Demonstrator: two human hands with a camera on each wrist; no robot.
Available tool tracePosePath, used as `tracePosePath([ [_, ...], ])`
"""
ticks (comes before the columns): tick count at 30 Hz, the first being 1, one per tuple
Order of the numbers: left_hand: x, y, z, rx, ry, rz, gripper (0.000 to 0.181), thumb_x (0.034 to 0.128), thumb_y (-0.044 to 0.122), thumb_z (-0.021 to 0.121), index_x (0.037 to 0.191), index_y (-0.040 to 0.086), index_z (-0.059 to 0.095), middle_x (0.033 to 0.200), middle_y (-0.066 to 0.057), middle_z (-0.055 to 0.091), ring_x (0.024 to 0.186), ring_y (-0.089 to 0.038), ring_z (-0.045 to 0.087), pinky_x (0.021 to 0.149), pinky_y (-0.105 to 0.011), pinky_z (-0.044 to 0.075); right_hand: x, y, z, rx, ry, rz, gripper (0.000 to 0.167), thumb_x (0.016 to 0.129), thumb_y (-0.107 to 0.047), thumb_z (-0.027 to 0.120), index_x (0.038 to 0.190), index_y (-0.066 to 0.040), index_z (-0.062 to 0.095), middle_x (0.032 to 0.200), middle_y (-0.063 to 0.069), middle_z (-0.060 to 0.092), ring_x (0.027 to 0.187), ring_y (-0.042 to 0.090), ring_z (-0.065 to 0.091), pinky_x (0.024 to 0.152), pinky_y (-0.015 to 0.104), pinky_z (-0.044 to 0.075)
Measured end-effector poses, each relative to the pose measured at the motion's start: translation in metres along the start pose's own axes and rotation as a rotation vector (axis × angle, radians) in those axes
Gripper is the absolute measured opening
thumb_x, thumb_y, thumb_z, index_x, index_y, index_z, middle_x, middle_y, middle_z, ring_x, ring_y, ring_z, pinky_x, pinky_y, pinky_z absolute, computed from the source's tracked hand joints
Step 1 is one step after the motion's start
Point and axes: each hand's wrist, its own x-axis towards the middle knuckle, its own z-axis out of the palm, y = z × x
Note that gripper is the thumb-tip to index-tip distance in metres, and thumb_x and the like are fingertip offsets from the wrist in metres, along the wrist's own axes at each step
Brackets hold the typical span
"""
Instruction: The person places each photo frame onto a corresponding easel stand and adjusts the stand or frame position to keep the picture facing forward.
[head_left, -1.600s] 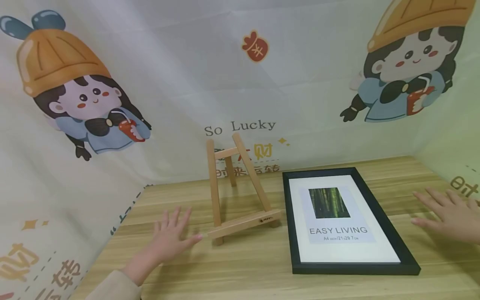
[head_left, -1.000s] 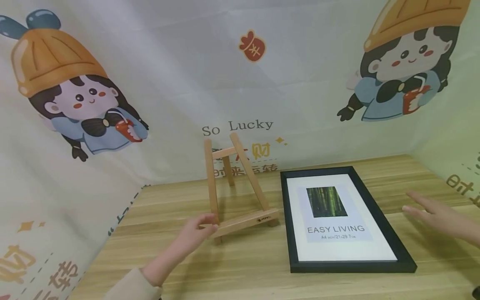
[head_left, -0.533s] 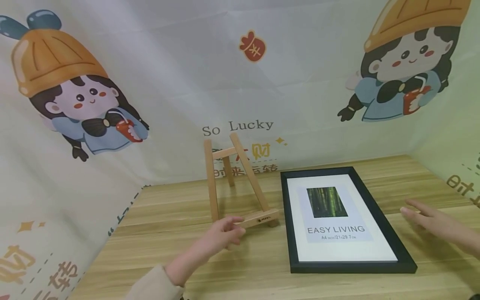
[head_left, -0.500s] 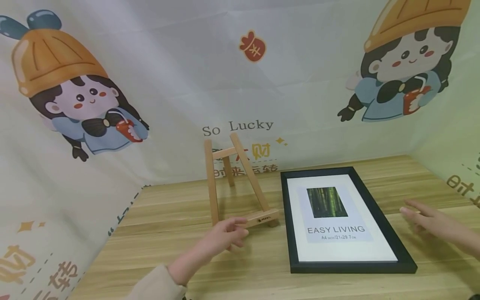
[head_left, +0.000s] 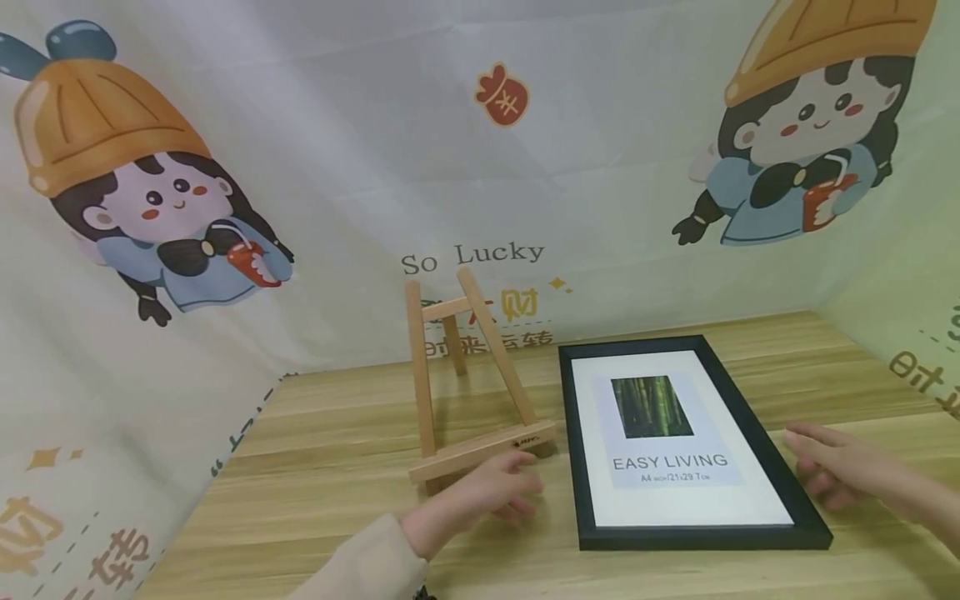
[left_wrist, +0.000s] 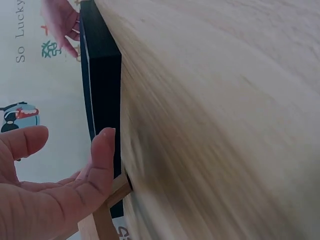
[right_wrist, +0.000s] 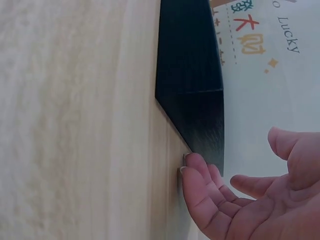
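Facing a printed cloth (head_left: 360, 125), table (head_left: 300, 467) below, black picture frame (head_left: 675, 450) lying flat at right, wooden easel (head_left: 500, 350) standing left of it, my left hand (head_left: 498, 487) on the easel's near side, my right hand (head_left: 840, 467) at the frame's right edge, contact unclear, both loosely bent, holding nothing.

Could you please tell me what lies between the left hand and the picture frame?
The head view shows only bare table between the left hand and the picture frame.

A draped nook, home or studio unclear: cartoon-printed cloth (head_left: 345, 183) hangs beyond the hands (head_left: 487, 492) (head_left: 847, 467) and to either side, around the wood-grain tabletop (head_left: 315, 450) beneath them.
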Motion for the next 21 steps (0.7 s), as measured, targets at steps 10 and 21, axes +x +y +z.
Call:
tracePosePath([
  [10,0.014,0.005,0.017,0.017,-0.017,-0.047,0.052,0.0862,0.014,0.056,0.132,-0.004,0.040,0.096,-0.012,0.067,0.059,-0.011,0.058,0.047,-0.020,0.046,0.003,-0.001,0.009,-0.001,-0.017,0.039,0.072,0.099,-0.041,0.027,0.136,0.016,0.004,0.082,0.006,0.052,0.067,0.018,0.057,0.053,0.031,0.049],
  [21,0.024,0.009,0.035,0.072,0.000,-0.085,0.053,0.0882,0.016,0.058,0.132,-0.006,0.038,0.088,-0.013,0.067,0.054,-0.013,0.059,0.041,-0.018,0.040,0.005,-0.007,0.015,-0.062,-0.019,0.046,0.075,0.098,-0.042,0.032,0.135,0.018,0.007,0.071,0.004,0.058,0.061,0.019,0.061,0.050,0.031,0.050],
])
